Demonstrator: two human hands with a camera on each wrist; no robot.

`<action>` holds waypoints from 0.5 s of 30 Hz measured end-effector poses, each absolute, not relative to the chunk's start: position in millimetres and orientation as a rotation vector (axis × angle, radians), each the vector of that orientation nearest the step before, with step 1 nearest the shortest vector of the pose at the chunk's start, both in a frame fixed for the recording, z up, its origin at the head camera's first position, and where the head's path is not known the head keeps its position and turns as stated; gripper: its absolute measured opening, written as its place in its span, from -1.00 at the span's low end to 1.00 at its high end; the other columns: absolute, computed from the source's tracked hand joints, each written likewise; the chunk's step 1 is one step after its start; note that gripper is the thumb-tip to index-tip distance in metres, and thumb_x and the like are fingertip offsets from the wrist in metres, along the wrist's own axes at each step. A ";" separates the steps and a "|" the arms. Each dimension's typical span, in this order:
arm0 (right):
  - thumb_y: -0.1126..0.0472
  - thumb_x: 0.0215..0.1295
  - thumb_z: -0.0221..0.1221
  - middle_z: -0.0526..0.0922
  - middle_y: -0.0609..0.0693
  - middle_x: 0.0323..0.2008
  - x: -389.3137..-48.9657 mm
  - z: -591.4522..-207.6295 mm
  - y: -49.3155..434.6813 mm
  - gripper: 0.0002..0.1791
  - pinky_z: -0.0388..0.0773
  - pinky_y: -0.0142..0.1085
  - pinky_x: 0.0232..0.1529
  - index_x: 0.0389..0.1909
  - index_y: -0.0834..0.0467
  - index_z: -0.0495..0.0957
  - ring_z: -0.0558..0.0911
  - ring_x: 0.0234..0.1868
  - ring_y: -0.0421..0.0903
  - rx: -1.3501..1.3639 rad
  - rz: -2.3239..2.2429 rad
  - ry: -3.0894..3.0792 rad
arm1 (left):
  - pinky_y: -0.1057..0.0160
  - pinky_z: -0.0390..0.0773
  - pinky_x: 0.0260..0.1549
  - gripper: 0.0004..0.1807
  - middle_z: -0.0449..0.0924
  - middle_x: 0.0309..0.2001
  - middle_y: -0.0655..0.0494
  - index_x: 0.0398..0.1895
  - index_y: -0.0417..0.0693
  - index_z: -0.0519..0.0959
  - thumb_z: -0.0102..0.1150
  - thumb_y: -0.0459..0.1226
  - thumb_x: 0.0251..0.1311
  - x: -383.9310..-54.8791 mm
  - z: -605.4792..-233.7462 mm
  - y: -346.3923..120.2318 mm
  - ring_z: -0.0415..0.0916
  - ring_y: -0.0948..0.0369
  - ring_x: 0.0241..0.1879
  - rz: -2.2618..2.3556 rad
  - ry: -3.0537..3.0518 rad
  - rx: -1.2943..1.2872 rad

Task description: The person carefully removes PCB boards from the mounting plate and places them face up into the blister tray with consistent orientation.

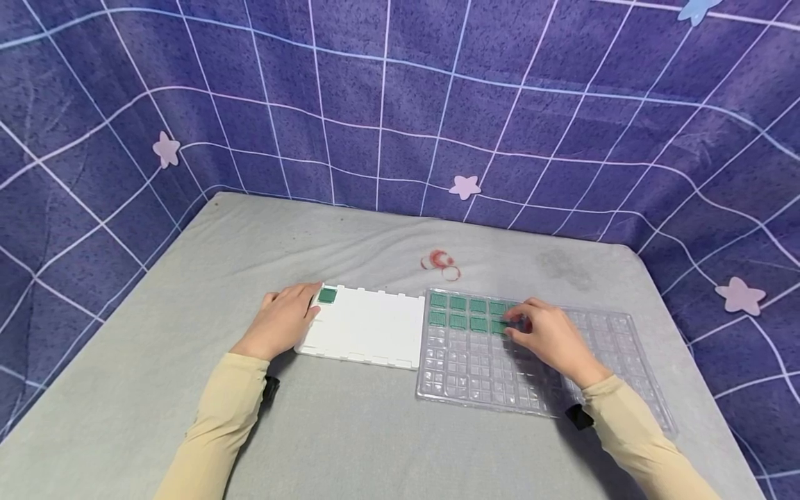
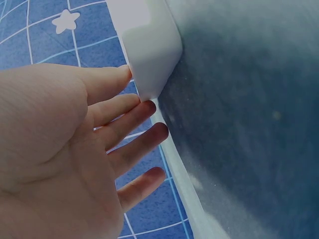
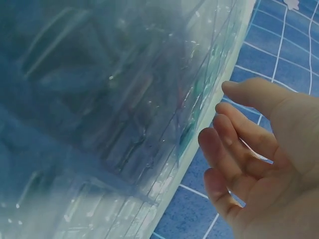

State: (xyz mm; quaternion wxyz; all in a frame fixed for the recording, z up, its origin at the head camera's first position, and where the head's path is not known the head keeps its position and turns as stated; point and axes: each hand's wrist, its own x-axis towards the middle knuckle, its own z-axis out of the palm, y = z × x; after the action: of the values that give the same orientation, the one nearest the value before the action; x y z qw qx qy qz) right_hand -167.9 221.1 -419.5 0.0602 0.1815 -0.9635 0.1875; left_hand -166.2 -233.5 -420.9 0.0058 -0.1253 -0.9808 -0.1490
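A thin white rectangular tray (image 1: 369,326) lies on the cloth, with one small green square circuit board (image 1: 327,295) in its back left corner. My left hand (image 1: 284,319) rests against the tray's left end. In the left wrist view its fingers (image 2: 137,139) are extended, thumb and fingertips at the white corner (image 2: 152,55). A clear plastic compartment tray (image 1: 469,389) adjoins on the right, with two rows of green boards (image 1: 457,312) at its back left. Over it is my right hand (image 1: 553,337), thumb and fingers parted and bent at the fourth-column boards (image 1: 498,326); the fingers partly hide them.
Grey cloth (image 1: 350,430) covers the table, with red ring-shaped marks (image 1: 440,260) behind the trays. Purple gridded curtain (image 1: 350,104) with star shapes encloses the back and sides. The clear tray's right part (image 1: 612,340) extends under the right forearm.
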 end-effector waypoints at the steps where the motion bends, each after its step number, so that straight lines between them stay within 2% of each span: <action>1: 0.20 0.18 0.43 0.71 -0.03 -0.27 -167.8 -419.1 220.1 -0.77 0.50 -0.35 -0.37 -0.14 0.12 0.74 0.62 -0.39 -0.17 0.546 0.565 -2.918 | -0.22 0.28 0.16 -0.47 0.47 0.37 -0.21 0.47 -0.25 0.34 -0.01 -0.23 0.52 -166.1 -420.7 -233.5 0.39 -0.19 0.38 -0.467 -3.070 -0.392; 15: 0.19 0.21 0.41 0.70 -0.07 -0.26 -168.1 -412.3 197.8 -0.81 0.46 -0.37 -0.40 -0.15 0.09 0.75 0.60 -0.39 -0.21 0.576 0.560 -2.912 | -0.22 0.27 0.17 -0.46 0.46 0.39 -0.20 0.48 -0.24 0.33 -0.02 -0.22 0.53 -166.0 -420.3 -233.1 0.37 -0.18 0.40 -0.463 -3.084 -0.379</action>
State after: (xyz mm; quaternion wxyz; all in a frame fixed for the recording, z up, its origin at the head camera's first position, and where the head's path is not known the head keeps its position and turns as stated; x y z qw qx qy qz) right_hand -168.1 197.8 -412.3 0.0603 0.1904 -0.9622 0.1851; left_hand -166.0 -233.1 -420.3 0.0002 -0.1205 -0.9817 -0.1472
